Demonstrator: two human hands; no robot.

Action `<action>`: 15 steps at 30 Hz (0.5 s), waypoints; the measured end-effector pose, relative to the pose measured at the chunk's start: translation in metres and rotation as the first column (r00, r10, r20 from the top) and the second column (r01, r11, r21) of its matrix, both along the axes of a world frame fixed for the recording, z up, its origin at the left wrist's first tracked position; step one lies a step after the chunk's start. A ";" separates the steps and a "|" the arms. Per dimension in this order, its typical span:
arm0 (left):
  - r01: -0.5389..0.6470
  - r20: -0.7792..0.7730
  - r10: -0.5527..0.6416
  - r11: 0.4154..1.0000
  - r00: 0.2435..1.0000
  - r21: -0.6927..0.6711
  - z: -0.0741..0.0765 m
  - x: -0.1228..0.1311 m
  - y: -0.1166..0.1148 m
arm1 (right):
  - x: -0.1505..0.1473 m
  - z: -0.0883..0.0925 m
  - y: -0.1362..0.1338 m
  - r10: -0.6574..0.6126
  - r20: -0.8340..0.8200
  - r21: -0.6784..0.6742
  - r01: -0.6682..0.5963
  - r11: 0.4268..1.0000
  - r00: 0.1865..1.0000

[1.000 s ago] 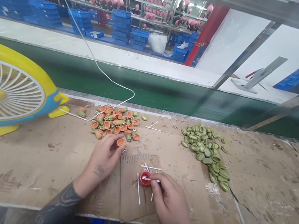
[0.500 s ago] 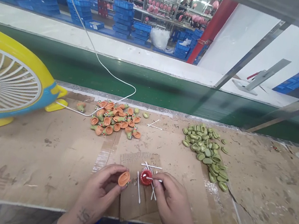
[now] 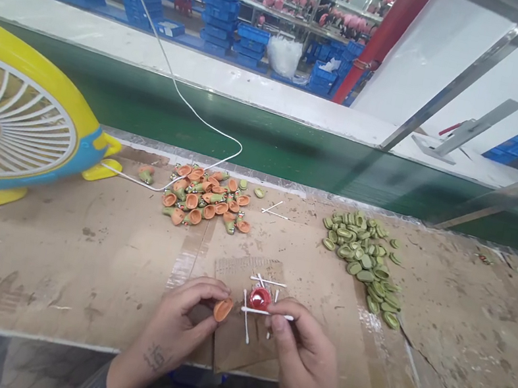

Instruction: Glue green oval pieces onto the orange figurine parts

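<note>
My left hand [image 3: 177, 333] pinches a small orange cup-shaped piece [image 3: 222, 309] between thumb and fingers, just above the cardboard near the front edge. My right hand [image 3: 305, 356] is closed on a white cotton swab [image 3: 263, 312], held level with its tip pointing left toward the orange piece. A small red cap [image 3: 260, 298] sits on the cardboard just behind the swab, with several loose swabs [image 3: 245, 324] around it.
A heap of orange pieces [image 3: 205, 201] lies behind my hands, and a heap of green pieces [image 3: 365, 259] spreads to the right. A yellow and blue fan [image 3: 12, 117] stands at the left with its white cable [image 3: 193, 112]. A green conveyor belt [image 3: 297, 150] runs behind the cardboard-covered bench [image 3: 77, 256].
My left hand took an orange piece from the heap and drew it back to the front. My right hand lifted the swab off the red cap and turned it toward the piece.
</note>
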State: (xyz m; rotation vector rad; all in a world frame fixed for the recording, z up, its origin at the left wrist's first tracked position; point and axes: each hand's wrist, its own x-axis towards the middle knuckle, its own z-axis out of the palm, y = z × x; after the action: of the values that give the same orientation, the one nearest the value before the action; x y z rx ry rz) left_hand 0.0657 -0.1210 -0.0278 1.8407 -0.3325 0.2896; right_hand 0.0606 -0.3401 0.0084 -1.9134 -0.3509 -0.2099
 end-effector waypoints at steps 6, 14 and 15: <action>0.020 -0.004 -0.020 1.000 1.000 0.018 -0.001 -0.002 0.000 | 0.001 0.000 0.016 0.122 -0.019 -0.030 -0.122 0.992 0.992; 0.039 0.000 -0.039 0.998 0.999 0.041 -0.001 -0.002 0.000 | 0.001 -0.004 0.014 0.100 -0.026 -0.072 -0.101 0.992 0.995; 0.041 -0.004 -0.041 0.998 0.999 0.045 -0.001 -0.002 0.000 | 0.000 -0.003 0.012 0.081 -0.024 -0.069 -0.082 0.994 0.996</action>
State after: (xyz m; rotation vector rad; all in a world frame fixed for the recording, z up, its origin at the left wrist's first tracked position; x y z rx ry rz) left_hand 0.0634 -0.1208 -0.0287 1.8756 -0.3773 0.2526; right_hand 0.0611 -0.3282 0.0051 -1.9642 -0.4259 -0.1244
